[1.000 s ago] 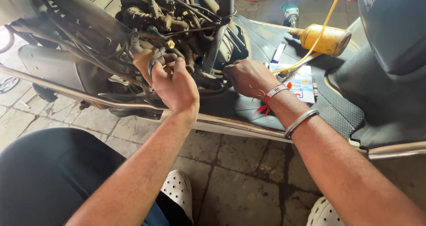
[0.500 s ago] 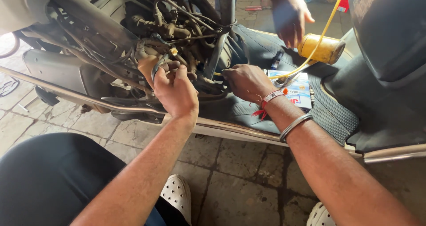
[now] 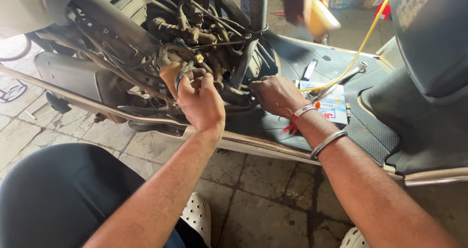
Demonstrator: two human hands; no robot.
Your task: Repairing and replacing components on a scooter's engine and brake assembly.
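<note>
Left hand (image 3: 201,102): fingers are being closed around a black hose (image 3: 181,76) at the engine (image 3: 195,33).
Right hand (image 3: 275,96): fingers are being curled on the yellow tube (image 3: 358,53), near the floorboard's (image 3: 370,131) front edge.

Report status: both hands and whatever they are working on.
Left hand pinching black hose at scooter engine. Right hand at yellow tube. Another person's hand lifting yellow bottle behind.

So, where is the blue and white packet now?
The blue and white packet lies on the scooter's black footboard mat, to the right of the right hand, with the yellow hose crossing above it.
</note>
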